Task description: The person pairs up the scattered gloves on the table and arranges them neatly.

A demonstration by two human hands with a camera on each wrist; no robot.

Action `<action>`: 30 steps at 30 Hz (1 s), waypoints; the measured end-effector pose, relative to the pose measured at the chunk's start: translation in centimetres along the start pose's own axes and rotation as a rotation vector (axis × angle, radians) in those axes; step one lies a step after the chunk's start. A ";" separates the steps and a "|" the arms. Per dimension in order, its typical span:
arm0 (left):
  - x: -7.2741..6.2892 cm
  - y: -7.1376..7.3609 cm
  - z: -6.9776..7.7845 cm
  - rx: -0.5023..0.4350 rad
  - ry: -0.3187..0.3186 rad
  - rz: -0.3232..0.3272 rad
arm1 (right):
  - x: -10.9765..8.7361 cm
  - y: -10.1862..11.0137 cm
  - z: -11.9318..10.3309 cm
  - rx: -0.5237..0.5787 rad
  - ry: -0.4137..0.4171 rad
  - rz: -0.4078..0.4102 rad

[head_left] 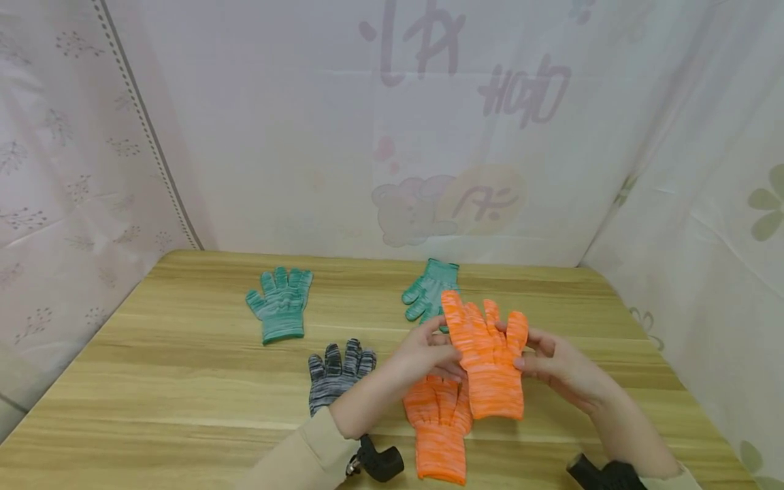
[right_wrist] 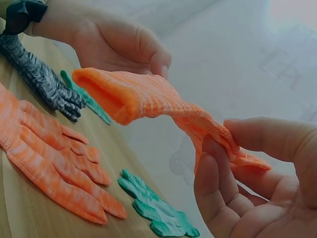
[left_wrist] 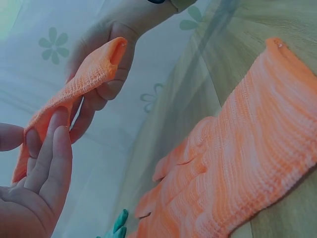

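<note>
An orange knit glove is held up above the table between both hands, its fingers pointing away and its cuff toward the person. My left hand pinches its left edge, thumb on the near face and fingers behind. On the opposite edge, my right hand grips it by thumb and fingers; the right wrist view shows this pinch on the glove. Below lies a second orange glove flat on the wood, partly covered by the raised one and by the left hand.
A green glove lies at the back left. Another green glove, cuff away, is partly hidden behind the raised glove. The black-and-grey glove lies beside the left forearm. Curtains enclose the wooden table.
</note>
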State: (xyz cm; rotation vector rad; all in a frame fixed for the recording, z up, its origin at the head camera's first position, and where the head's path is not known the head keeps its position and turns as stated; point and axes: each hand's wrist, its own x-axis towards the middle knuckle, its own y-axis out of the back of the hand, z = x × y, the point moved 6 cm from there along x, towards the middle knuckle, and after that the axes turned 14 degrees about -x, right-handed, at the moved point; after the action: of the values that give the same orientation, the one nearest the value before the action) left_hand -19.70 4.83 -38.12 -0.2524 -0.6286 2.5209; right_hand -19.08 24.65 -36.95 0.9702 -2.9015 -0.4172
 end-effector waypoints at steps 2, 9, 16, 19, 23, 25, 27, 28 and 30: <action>-0.2 0.1 0.0 0.004 0.001 0.005 | 0.0 -0.2 -0.1 0.000 0.007 -0.006; -0.9 0.5 0.4 -0.008 -0.006 0.004 | 0.1 -0.8 -0.5 -0.003 0.010 -0.018; -1.7 1.0 0.5 -0.003 0.016 0.010 | 0.2 -1.6 -0.7 -0.023 0.005 -0.009; -2.0 1.3 0.4 -0.003 0.025 0.018 | 0.4 -1.9 -0.6 -0.024 -0.005 -0.005; -2.4 1.6 0.4 -0.002 0.028 0.021 | 0.5 -2.3 -0.4 -0.028 -0.016 -0.007; -2.5 1.7 0.4 0.000 0.027 0.015 | 0.6 -2.5 -0.3 -0.029 -0.018 -0.005; -2.7 1.9 0.3 0.004 0.029 0.006 | 0.6 -2.6 -0.2 -0.028 -0.019 -0.001; -2.8 1.9 0.3 0.003 0.033 0.003 | 0.6 -2.7 -0.2 -0.029 -0.020 -0.002; -2.9 2.1 0.2 0.001 0.044 -0.001 | 0.6 -3.0 -0.2 -0.027 -0.022 -0.002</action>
State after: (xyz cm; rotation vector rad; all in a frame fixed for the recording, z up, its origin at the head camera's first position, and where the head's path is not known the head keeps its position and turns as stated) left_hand -18.21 1.61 -38.86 -0.3056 -0.6101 2.5073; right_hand -17.79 21.96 -37.59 0.9709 -2.9069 -0.4684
